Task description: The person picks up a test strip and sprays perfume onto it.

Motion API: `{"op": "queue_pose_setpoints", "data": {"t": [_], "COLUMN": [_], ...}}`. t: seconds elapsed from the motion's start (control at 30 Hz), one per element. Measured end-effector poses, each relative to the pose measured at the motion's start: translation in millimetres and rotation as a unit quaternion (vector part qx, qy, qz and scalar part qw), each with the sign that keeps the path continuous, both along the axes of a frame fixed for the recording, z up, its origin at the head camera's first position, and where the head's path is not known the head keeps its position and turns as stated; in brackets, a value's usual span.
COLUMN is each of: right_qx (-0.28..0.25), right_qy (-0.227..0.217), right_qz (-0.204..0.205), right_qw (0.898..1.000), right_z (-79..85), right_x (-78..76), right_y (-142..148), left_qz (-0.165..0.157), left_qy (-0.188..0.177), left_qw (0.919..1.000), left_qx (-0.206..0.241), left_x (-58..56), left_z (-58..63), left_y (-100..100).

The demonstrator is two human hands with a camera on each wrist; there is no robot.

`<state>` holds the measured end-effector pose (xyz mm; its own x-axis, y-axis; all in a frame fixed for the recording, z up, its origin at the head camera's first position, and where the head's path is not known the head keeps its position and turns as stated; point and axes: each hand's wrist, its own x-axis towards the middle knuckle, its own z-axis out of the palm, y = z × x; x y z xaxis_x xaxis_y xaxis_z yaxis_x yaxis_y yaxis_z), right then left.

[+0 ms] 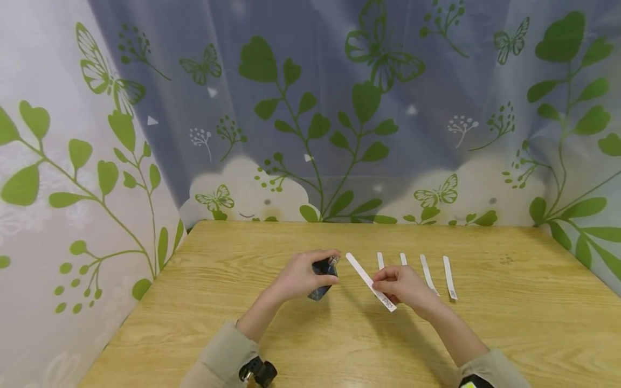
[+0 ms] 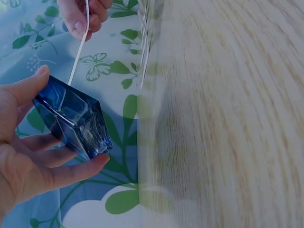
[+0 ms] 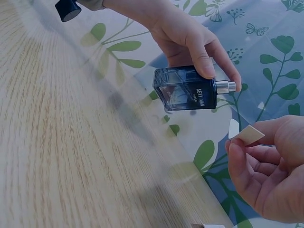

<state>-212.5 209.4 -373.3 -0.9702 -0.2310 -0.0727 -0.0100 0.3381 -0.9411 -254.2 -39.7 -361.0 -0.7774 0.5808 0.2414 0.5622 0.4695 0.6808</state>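
Observation:
My left hand (image 1: pixel 299 277) holds a dark blue glass perfume bottle (image 3: pixel 185 90) above the table, thumb on one side. The bottle is tilted, its silver sprayer (image 3: pixel 225 86) towards the right hand, and the left index fingertip lies at the sprayer's top. Opposite it, my right hand (image 1: pixel 405 288) pinches a white paper test strip (image 1: pixel 360 268) between thumb and fingers. The strip's rounded far end is a short way from the sprayer, not touching it. Dark print marks the strip's near end.
Several more white strips (image 1: pixel 450 277) lie in a row on the wooden table (image 1: pixel 509 312), right of and behind the right hand. A curtain (image 1: pixel 310 108) with green leaves and butterflies hangs along the table's far edge. A black device (image 1: pixel 259 372) sits on the left wrist.

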Motion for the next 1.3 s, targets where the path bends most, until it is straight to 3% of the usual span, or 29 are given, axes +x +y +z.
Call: {"op": "queue_pose_setpoints", "data": {"t": [0.57,0.93,1.3], "right_qx": [0.0,0.004,0.008], "right_qy": [0.008,0.0,0.002], "right_qz": [0.009,-0.003,-0.009], "right_qw": [1.0,1.0,1.0], "right_z": [4.6,3.3,1.8], "right_x": [-0.2,0.7,3.0], "right_y": [2.9,0.8,1.1], "left_qz": [0.004,0.011,0.004], "left_qy": [0.012,-0.018,-0.031], "left_qw": [0.9999,0.9998,0.9994], "left_qx": [-0.008,-0.004,-0.012], "left_x": [0.8,3.5,-1.3], "left_z": [3.7,5.2,3.5], "left_y": [3.9,3.1,-1.0]}}
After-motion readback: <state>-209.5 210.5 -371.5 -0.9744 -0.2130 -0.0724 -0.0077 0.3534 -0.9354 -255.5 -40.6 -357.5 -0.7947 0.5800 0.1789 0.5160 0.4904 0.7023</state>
